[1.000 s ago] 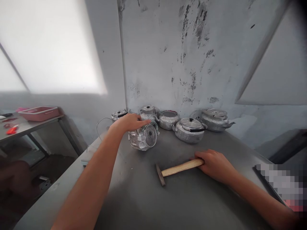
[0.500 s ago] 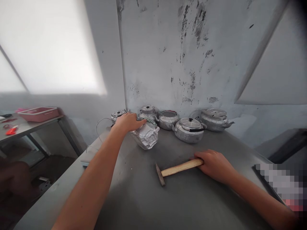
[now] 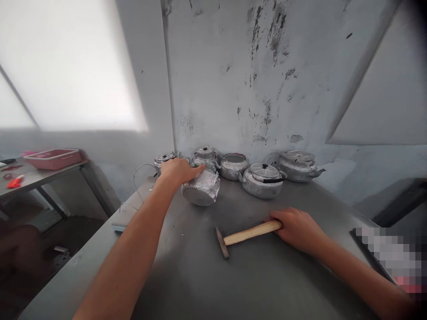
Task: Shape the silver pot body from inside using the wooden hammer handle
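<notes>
My left hand grips a dented silvery metal pot by its upper rim. The pot is tilted, with its round base partly facing me. Most of my left fingers are hidden behind the rim. My right hand is closed around the end of a wooden-handled hammer. The hammer's dark metal head points left, low over or resting on the grey table; I cannot tell which. Right of the held pot stands a lidded kettle with a black handle.
Along the wall stand a spouted kettle, an open pot, a lidded pot and another lidded vessel. A thin cable runs to a pale device at the table's left edge. A pink basket sits on a side table.
My left hand has turned the pot, so its round base now shows where a crumpled side was before. The right hand and hammer have stayed nearly still.
</notes>
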`<state>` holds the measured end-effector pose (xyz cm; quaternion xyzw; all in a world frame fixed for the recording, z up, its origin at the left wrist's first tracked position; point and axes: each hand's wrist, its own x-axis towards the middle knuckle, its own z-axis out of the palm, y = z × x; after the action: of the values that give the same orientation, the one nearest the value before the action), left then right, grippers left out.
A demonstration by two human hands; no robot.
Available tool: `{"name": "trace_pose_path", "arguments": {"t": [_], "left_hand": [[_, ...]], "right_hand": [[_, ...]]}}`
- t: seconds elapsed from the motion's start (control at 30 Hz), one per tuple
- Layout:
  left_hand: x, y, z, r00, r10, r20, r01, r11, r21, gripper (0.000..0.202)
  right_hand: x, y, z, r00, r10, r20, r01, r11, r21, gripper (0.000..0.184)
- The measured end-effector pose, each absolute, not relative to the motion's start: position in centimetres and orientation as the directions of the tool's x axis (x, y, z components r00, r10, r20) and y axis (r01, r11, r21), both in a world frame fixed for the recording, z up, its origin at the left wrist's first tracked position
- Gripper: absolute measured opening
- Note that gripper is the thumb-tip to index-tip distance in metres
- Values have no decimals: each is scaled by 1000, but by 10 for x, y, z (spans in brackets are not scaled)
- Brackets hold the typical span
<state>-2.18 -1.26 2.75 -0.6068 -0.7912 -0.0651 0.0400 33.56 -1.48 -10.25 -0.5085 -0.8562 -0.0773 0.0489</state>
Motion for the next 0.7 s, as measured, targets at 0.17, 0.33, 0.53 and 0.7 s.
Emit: {"name": "trace_pose_path", "arguments": {"t": [0.17, 0.33, 0.53, 0.7], "left_hand": [[-22, -15, 30, -258, 959, 116, 966, 252, 62, 87], [-34, -14, 34, -37, 999, 18, 982, 33, 185, 79], [-40, -14, 37, 194, 980, 50, 929, -199, 311, 61], [-39, -15, 37, 199, 976, 87, 921, -217, 323, 61]], "right_hand": [[335, -16, -101, -476, 865, 161, 879, 470, 74, 21], [334, -17, -99, -486, 859, 159, 874, 478, 87, 21], [335, -15, -100, -495, 852, 170, 869, 486, 91, 18], [335, -15, -102, -492, 852, 178, 871, 481, 102, 19]]}}
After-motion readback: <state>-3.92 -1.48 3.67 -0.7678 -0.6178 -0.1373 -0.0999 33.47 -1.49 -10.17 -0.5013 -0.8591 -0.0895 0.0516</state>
